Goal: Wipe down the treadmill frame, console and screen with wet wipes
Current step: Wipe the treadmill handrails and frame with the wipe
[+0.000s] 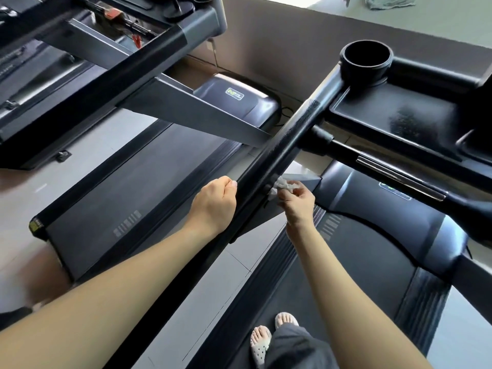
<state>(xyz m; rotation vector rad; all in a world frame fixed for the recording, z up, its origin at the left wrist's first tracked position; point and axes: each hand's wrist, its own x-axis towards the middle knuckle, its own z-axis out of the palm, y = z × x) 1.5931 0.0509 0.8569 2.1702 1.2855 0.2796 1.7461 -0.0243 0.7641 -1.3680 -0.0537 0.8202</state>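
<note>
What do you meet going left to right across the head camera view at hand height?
Neighbouring treadmill's belt → left hand → black handrail → crumpled wet wipe → right hand → this treadmill's motor cover.

The black handrail [269,166] runs diagonally between both hands, barring a straight crossing. Left of it, open air lies above the neighbouring treadmill's belt [138,193] (its grey upright [197,113] slants overhead). Right, the console tray [394,115] and crossbar [399,177] crowd in.
</note>
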